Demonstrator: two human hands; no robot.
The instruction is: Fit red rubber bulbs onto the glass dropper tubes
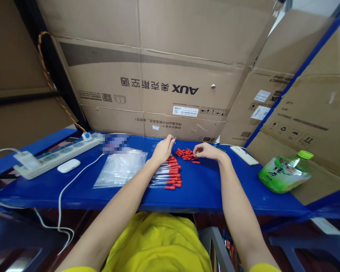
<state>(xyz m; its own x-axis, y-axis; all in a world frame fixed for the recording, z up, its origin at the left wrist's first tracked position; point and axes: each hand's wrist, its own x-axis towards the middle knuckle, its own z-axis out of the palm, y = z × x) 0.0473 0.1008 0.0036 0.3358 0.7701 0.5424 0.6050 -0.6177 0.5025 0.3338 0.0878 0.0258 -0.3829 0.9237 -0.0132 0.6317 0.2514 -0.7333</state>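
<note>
Over the back of the row of droppers, my left hand (163,149) is closed in a pinch. A thin clear glass tube (175,140) shows its tip at the fingertips; the rest is hidden by the hand. My right hand (208,151) reaches the right side of a loose pile of red rubber bulbs (186,153), its fingers bent together at a bulb. Whether that bulb is gripped or only touched is too small to tell. Below my left hand lie several clear droppers (163,177) with red bulbs on their right ends, side by side.
Clear plastic bags (120,170) lie left of the droppers on the blue table (198,192). Further left are a power strip (65,153), a white case (68,165) and a white cable. A white phone-like slab (244,155) and green bottle (285,172) are right. Cardboard (158,68) walls the back.
</note>
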